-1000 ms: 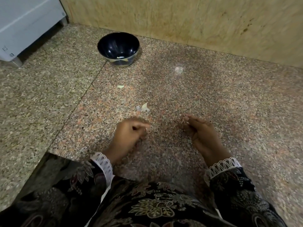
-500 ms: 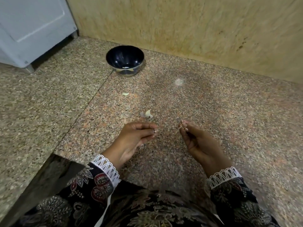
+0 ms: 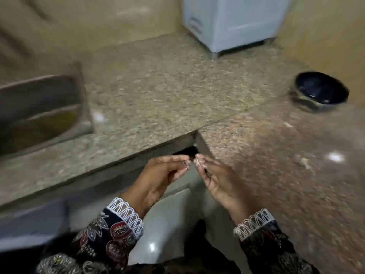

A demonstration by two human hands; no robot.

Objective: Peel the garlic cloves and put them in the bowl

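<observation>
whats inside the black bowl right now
The black bowl shows a dark glossy inside with small pale glints; the picture is blurred, so whether those are garlic cloves or reflections cannot be told.

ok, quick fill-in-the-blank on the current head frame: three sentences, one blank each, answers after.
1. The dark bowl stands on the granite counter to the ____ of both hands.
2. The left hand and right hand meet at their ____, off the counter's edge.
3. The pale blue-grey appliance stands on the counter against the ____.

Answers: right; fingertips; wall
</observation>
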